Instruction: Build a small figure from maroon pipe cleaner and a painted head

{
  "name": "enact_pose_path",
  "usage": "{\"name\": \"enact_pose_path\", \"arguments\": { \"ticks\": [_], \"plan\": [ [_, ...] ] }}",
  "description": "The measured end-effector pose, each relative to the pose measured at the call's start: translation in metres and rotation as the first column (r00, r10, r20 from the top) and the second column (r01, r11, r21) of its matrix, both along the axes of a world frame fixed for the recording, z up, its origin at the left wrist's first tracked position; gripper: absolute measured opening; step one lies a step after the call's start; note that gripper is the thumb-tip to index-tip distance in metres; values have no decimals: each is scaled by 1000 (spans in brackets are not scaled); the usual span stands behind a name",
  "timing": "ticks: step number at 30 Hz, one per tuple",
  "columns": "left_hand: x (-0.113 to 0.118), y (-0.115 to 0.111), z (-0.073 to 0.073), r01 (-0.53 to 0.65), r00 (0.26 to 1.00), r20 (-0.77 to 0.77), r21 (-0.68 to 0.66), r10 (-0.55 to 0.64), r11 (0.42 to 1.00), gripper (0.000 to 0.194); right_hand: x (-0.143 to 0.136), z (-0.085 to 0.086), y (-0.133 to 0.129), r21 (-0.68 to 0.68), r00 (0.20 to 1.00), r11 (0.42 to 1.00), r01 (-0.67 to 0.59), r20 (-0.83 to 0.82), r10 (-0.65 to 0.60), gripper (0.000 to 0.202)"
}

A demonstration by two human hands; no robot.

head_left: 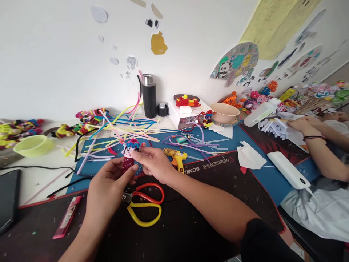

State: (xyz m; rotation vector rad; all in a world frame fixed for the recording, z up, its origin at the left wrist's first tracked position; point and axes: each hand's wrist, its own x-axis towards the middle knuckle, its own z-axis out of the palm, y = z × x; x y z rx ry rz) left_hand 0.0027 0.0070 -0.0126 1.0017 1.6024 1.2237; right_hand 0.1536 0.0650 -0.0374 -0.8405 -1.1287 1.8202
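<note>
A small pipe-cleaner doll (132,145) with blue and red curls on top, a pale pink face part and a dark red body is held upright between my hands. My left hand (109,182) is closed around the red lower body. At the head, the fingers of my right hand (152,162) pinch the pale part from the right. Just below my hands, scissors (149,185) with one red and one yellow handle lie on the black mat, their blades partly hidden by my left hand. Beyond my right wrist rests a yellow glue gun (178,159).
Loose pipe cleaners (128,125) spread across the blue mat. Behind them stand a black thermos (149,96), a white box (177,118) and a beige bowl (225,113). A phone (9,198) lies at far left. A co-worker's hands (302,125) hold white paper strips at right.
</note>
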Motion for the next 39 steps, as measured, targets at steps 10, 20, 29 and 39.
{"name": "enact_pose_path", "arguments": {
  "ticks": [10, 20, 29, 39],
  "plan": [
    [6, 2, 0, 33, 998, -51, 54, -30, 998, 59, 3, 2, 2, -11, 999, 999, 31, -20, -31, 58],
    [9, 5, -4, 37, 998, 40, 129, -42, 991, 65, 3, 7, 1, -26, 997, 1000, 4, -83, -6, 54],
    [7, 5, -12, 44, 999, 15, 208, -48, 977, 64, 3, 4, -1, -37, 993, 998, -45, -107, 40, 57],
    [3, 7, -23, 114, 985, 96, 246, -142, 963, 79, 6, 10, 1, -64, 996, 996, -58, -67, 53, 60]
  ]
}}
